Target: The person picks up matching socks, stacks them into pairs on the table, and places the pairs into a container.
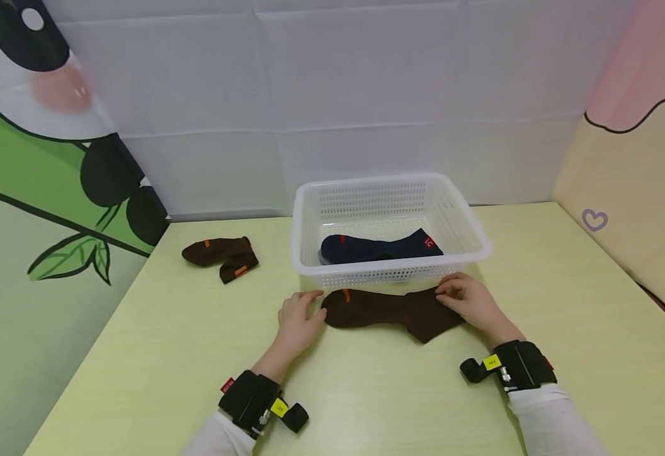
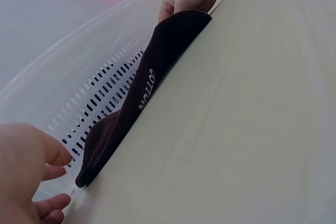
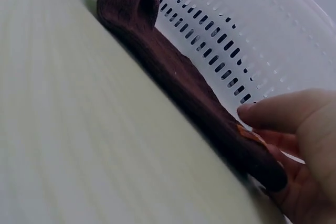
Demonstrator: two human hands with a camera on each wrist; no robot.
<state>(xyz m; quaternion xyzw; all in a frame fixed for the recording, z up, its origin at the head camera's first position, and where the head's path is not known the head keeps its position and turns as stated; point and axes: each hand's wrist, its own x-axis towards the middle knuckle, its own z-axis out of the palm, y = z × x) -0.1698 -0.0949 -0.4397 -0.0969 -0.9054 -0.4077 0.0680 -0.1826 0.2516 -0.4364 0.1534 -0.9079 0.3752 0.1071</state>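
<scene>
A brown sock with an orange mark lies stretched flat in front of a white basket. In the left wrist view, white "COTTON" lettering shows on the sock. My left hand is beside the toe end, its fingers spread with nothing between them; the left wrist view has a gap between this hand and the cloth. My right hand is at the cuff, fingers bent loosely around its far corner. From the right wrist, the thumb of that hand appears just above the sock near an orange tag, other fingers partly hidden behind the cuff.
Inside the white perforated basket lies a navy sock with red marks. A second brown sock, folded at an angle, is on the table at the back left. Printed cloth hangs behind and along both sides.
</scene>
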